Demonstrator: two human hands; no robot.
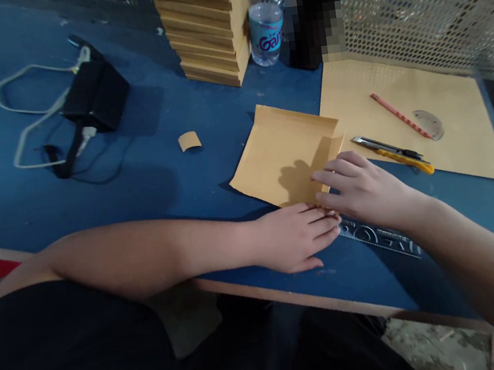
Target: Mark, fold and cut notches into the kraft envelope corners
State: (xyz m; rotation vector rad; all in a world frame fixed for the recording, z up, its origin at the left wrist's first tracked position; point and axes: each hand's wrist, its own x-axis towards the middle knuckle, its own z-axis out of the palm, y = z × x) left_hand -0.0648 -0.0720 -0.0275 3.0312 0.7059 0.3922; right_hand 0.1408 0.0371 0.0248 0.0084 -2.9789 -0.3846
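A brown paper sheet (279, 154) lies on the blue table with its edges creased upward; a folded flap (327, 156) stands along its right side. My left hand (296, 236) rests flat, fingers stretched out over the sheet's near corner and the left end of a clear stencil ruler (379, 238). From the right, my right hand (359, 186) has its fingers bent over the flap, gripping it near that corner. My right thumb is hidden. The ruler's left end is covered by my hands.
A larger brown sheet (457, 105) holds a red pencil (400, 115), a protractor (434, 124) and a yellow cutter knife (396, 154). Behind stand a brown stack (205, 28) and a water bottle (267, 35). Leftward are a black box with cables (96, 95) and a paper scrap (190, 140).
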